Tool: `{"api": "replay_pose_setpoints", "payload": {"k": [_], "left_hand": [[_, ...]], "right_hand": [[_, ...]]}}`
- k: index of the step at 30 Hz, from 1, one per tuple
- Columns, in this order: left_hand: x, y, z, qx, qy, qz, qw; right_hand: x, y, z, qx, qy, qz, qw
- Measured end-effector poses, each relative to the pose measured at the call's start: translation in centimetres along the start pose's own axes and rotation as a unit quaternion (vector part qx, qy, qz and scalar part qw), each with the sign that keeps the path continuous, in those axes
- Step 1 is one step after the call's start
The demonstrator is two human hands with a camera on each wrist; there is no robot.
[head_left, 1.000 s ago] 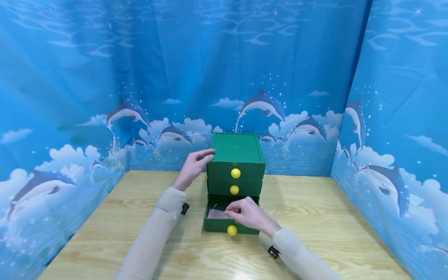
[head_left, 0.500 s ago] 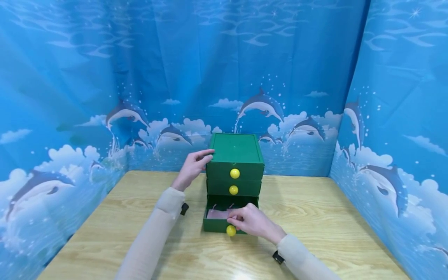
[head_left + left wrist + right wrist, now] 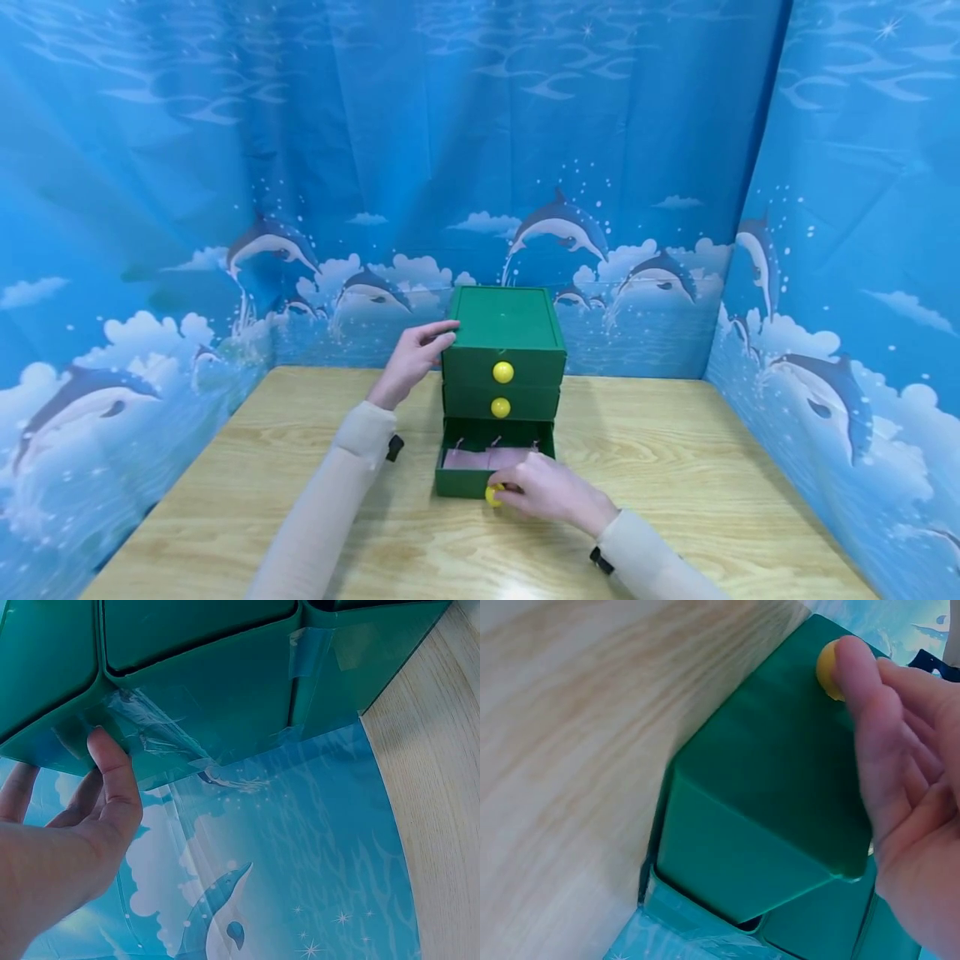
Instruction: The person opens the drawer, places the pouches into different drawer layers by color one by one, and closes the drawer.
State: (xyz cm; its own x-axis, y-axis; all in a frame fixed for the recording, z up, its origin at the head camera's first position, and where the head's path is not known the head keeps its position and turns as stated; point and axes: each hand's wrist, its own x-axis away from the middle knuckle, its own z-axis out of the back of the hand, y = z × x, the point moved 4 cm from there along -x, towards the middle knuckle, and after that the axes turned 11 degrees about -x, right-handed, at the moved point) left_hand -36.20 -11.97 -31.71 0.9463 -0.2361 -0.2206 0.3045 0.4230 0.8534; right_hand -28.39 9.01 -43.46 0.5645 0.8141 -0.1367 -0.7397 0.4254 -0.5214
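Note:
A green chest of drawers (image 3: 504,321) stands on the table, its bottom drawer (image 3: 457,482) pulled out. Flat pink pieces (image 3: 480,459) with small thin loops lie side by side in that drawer. The fingers of my right hand (image 3: 551,492) are at the yellow knob (image 3: 492,496) on the drawer front, partly covering it. In the right wrist view, a fingertip lies over the same knob (image 3: 828,671). My left hand (image 3: 408,358) rests against the chest's upper left edge with loosely extended fingers. Its thumb meets the chest's side (image 3: 202,712) in the left wrist view.
Two upper drawers, with yellow knobs (image 3: 503,372), are pushed in. Clear tape (image 3: 154,724) runs over the chest's side. Wood-grain table (image 3: 660,450) extends on both sides. A blue dolphin-print curtain (image 3: 390,167) hangs behind and around it.
My right hand has moved from inside the drawer down and right to its yellow knob, leaving the pink pieces more exposed. The left hand has stayed in place.

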Motion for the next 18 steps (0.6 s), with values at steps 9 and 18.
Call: {"api": "replay_pose_setpoints", "payload": {"k": [9, 18], "left_hand": [[0.06, 0.03, -0.06, 0.012, -0.003, 0.000, 0.9999], [0.13, 0.15, -0.07, 0.008, 0.001, 0.005, 1.0000]], "right_hand": [[0.22, 0.26, -0.13, -0.059, -0.017, -0.043, 0.9972], [0.51, 0.44, -0.98, -0.071, -0.009, -0.063, 0.9955]]}}
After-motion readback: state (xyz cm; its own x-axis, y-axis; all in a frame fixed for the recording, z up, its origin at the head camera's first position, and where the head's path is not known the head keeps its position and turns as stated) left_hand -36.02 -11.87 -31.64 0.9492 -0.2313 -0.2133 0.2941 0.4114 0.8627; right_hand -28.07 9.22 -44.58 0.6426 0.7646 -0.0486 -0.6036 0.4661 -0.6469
